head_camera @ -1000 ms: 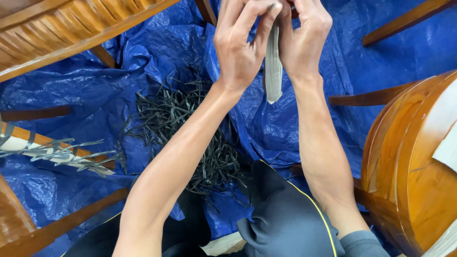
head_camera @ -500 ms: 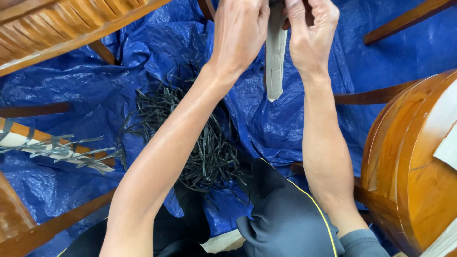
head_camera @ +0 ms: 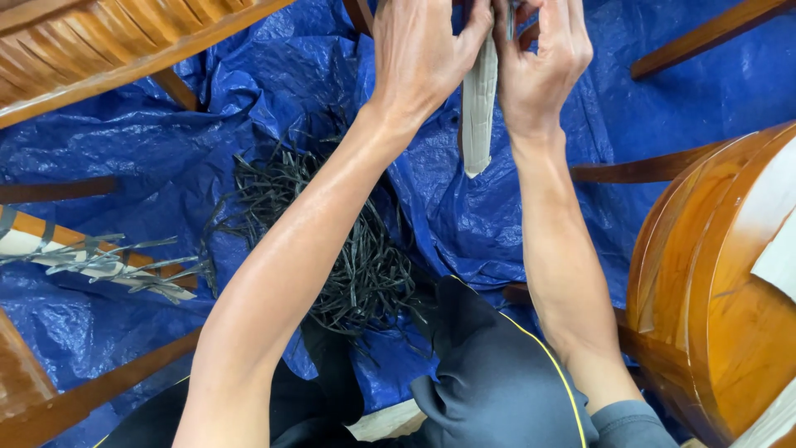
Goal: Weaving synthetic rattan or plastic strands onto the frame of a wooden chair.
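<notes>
Both of my hands are raised at the top middle of the head view. My left hand (head_camera: 423, 50) and my right hand (head_camera: 543, 58) pinch between them a flat grey strip (head_camera: 478, 112) that hangs straight down with its pointed end free. The fingertips are cut off by the frame's top edge. Below my left forearm lies a pile of thin dark strips (head_camera: 332, 241) on a blue tarp (head_camera: 149, 141).
Polished wooden furniture surrounds me: a slatted piece (head_camera: 99, 41) at top left, a rounded part (head_camera: 713, 274) at right, rails (head_camera: 705, 37) at top right. At left a wooden bar wrapped in grey strips (head_camera: 91, 257) lies on the tarp. Dark cloth (head_camera: 497, 382) covers my lap.
Both hands have risen toward the top of the frame with the grey strip, which now hangs a little higher. The pile and furniture have not moved.
</notes>
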